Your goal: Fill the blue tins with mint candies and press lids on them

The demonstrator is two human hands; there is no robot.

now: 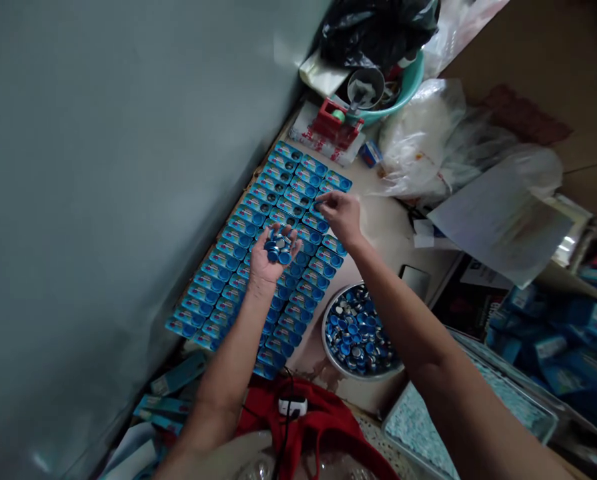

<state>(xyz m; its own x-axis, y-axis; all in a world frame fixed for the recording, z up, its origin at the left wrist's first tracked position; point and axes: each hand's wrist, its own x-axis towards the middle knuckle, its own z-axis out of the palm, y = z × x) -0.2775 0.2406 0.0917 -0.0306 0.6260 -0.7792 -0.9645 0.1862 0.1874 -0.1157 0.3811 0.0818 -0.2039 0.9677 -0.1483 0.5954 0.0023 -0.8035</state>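
My left hand [268, 263] is palm up with fingers curled, cupping a small heap of round blue-and-silver caps [280, 247]. It hovers over rows of blue printed cards [238, 233], each with a round spot at one end. Several cards in the upper rows show a dark round centre there; others look plain blue. Over the right-hand column, my right hand [341, 212] is closed in a pinch at a card. Something small and bluish shows at its fingertips, too blurred to name. Right of the cards, a round metal bowl [328, 347] holds many more such caps.
A wall [103, 167] runs along the left. Behind the cards stand a red tape dispenser [328, 120] and a turquoise basin [411, 87] under a black plastic bag [378, 30]. Clear plastic bags [423, 140], a white sheet [503, 213] and a tray [478, 407] are on the right.
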